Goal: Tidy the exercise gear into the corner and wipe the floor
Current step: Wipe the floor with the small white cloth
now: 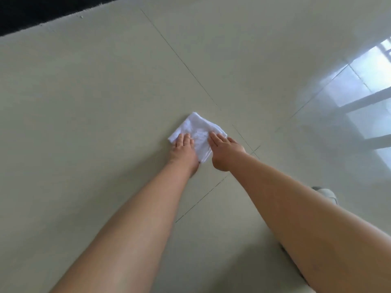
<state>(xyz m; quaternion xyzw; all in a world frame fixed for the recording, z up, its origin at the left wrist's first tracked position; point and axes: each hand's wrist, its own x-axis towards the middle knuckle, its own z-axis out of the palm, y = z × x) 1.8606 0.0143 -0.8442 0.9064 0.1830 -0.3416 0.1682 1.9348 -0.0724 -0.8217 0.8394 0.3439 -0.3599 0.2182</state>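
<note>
Both hands lay flat, fingers straight: our left hand (183, 145) pressed the left part of the folded white cloth (197, 132), our right hand (224, 149) pressed its right edge. That cloth sat on the pale glossy tiled floor (101, 106), near where grout lines cross. We judged this the wiping step; the next move likely called for pushing the cloth across the tiles with even pressure. No exercise gear showed. A black rug edge (31, 11) lay far upper left, a white shoe (326, 194) at right. No containers in view.
</note>
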